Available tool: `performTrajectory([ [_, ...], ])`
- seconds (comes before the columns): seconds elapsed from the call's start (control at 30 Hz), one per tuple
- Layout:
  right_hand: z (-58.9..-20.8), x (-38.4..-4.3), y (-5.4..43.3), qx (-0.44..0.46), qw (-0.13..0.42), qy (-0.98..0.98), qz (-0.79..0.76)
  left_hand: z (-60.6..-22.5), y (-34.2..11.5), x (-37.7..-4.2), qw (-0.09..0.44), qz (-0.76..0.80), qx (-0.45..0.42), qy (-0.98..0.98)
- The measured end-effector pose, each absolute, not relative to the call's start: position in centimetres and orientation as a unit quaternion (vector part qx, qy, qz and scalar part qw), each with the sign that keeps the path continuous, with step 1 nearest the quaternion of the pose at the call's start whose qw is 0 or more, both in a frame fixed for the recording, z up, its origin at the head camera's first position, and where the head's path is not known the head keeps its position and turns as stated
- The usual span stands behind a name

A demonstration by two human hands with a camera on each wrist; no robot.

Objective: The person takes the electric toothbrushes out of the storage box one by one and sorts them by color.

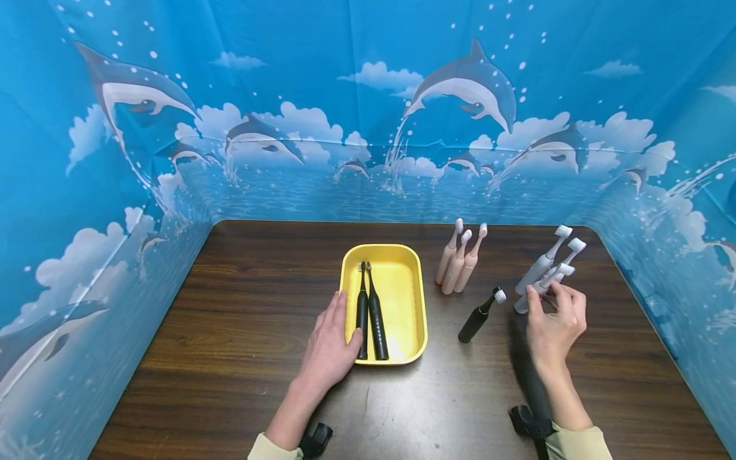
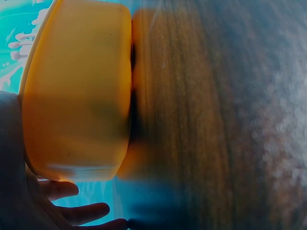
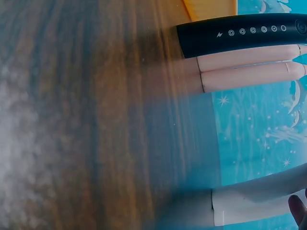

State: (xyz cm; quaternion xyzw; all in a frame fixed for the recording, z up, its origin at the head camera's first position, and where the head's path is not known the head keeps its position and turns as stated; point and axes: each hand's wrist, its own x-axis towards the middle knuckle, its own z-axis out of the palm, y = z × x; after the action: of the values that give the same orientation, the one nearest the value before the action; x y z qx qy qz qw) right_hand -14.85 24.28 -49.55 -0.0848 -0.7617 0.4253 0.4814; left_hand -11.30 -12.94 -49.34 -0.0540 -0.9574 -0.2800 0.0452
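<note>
My left hand (image 1: 331, 342) rests along the left rim of a yellow tray (image 1: 422, 313), its thumb over the edge and its fingers straight; the left wrist view shows the tray's side wall (image 2: 76, 91). Inside the tray lie two black electric toothbrushes (image 1: 376, 319), side by side, heads toward the back. On the right, my right hand (image 1: 556, 322) pinches the front white electric toothbrush (image 1: 522, 304) between thumb and fingers. Two more white electric toothbrushes (image 1: 542, 265) stand upright just behind it. In the right wrist view a fingertip (image 3: 298, 207) touches a white handle (image 3: 249, 208).
A third black electric toothbrush (image 1: 474, 324) stands upright between the tray and my right hand. Behind it are three pink electric toothbrushes (image 1: 457, 268), standing close together. The brown wooden table (image 1: 241, 306) ends at a blue dolphin-print curtain (image 1: 287, 185) at the back and sides.
</note>
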Motion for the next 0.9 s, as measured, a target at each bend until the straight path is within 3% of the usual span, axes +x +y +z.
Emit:
performTrajectory([
  [0.37, -49.5, -15.5, 24.4, -0.161, 0.469, -0.766, 0.409, -49.2, -12.9, -11.3, 0.042, -0.282, -0.053, -0.957],
  [0.9, -48.7, -15.8, 23.9, -0.193, 0.463, -0.763, 0.408, -49.4, -12.9, -11.4, 0.046, -0.28, -0.057, -0.957],
])
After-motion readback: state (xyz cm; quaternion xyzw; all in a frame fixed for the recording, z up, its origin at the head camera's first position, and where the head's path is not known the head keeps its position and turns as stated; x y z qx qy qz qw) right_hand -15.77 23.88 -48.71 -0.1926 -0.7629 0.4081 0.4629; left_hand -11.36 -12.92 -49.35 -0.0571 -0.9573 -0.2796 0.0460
